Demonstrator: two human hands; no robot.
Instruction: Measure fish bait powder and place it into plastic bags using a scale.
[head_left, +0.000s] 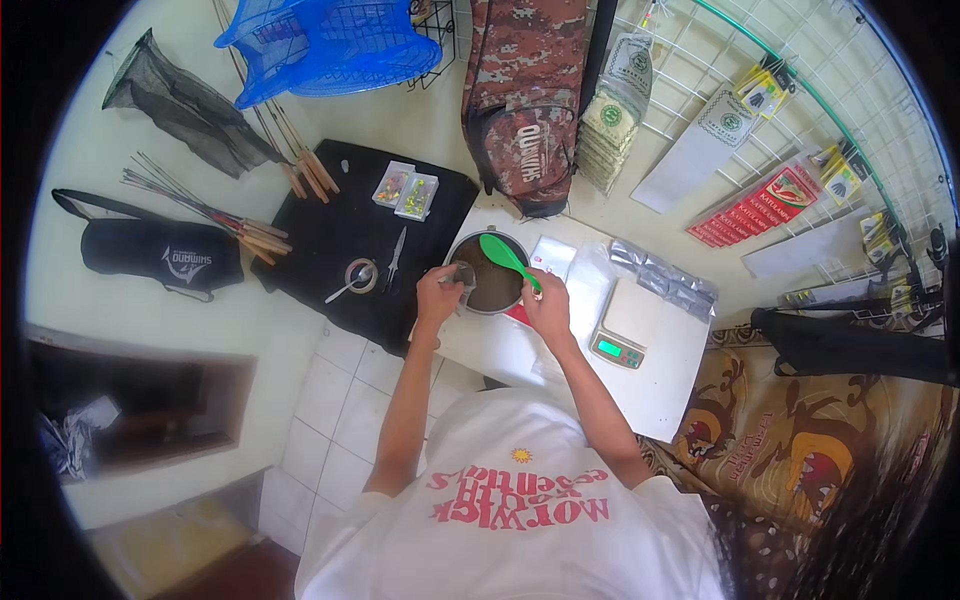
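My left hand (439, 298) grips a small clear plastic bag (466, 281) over the left rim of a round metal pot (489, 309). What the bag contains is too small to tell. Brown powdery or granular material (499, 285) fills much of the pot. In my right hand (550, 304) is the handle of a green plastic spoon (504, 253), its bowl tilted over the far side of the pot. To the right, a digital kitchen scale (626, 319) with a lit green display carries nothing on its platform.
Silver packets (666, 277) line the back of the white table (652, 405). On the black table (337, 225) are scissors (397, 251), a tape roll (370, 271) with a metal spoon (341, 291) across it, and two clear boxes (416, 199). A camouflage rod bag (525, 112) stands behind.
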